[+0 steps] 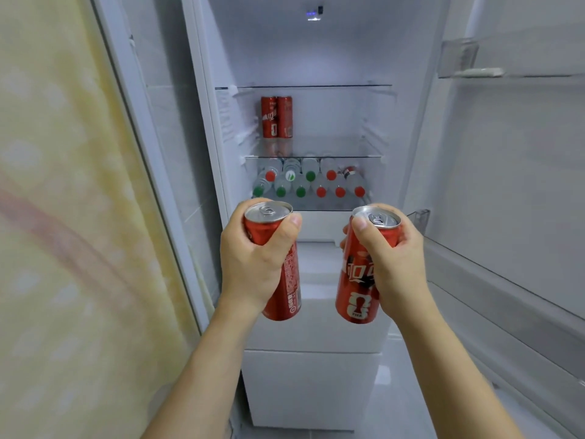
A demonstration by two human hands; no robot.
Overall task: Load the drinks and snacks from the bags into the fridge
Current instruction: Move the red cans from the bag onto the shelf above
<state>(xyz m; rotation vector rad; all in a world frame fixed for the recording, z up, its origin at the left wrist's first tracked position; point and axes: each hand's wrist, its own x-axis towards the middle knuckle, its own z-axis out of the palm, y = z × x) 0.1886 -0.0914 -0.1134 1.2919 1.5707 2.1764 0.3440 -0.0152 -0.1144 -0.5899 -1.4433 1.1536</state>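
Note:
I face an open white fridge [316, 52]. My left hand [253, 261] grips a tall red cola can [285, 289], held upright in front of the fridge. My right hand [392, 264] grips a second red cola can [357, 280], tilted slightly, at the same height. Two more red cans [276, 117] stand side by side at the left of the middle glass shelf [332, 156]. Below that shelf, several water bottles [310, 182] with red and green caps lie in rows.
The fridge door [512, 185] stands open at the right, with clear door bins. A white drawer front [310, 384] sits below the hands. A pale yellow patterned curtain [63, 217] hangs at the left. The top shelf holds nothing visible.

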